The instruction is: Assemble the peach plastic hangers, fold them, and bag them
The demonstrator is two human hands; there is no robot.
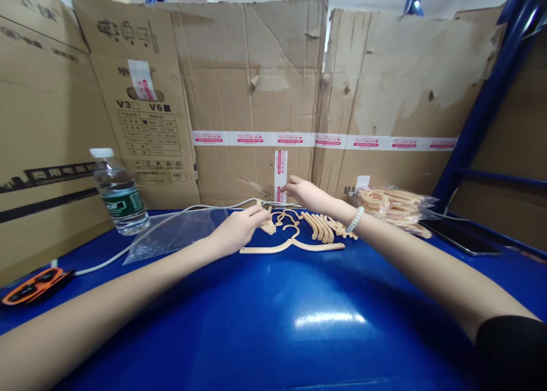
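just beside the left hand (237,228) lies a beige hanger (293,241)

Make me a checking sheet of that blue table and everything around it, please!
Surface: blue table, shiny, with glare.
Hanger things: hanger in front; loose parts behind it; bagged parts at right.
Clutter: bottle, clear bag, orange-and-black block, what looks like a phone.
Hands: left hand at the parts, grip unclear; right hand raised, nothing seen in it.
Cables: pale cord from the block toward the back.
Surroundings: cardboard walls, blue posts.
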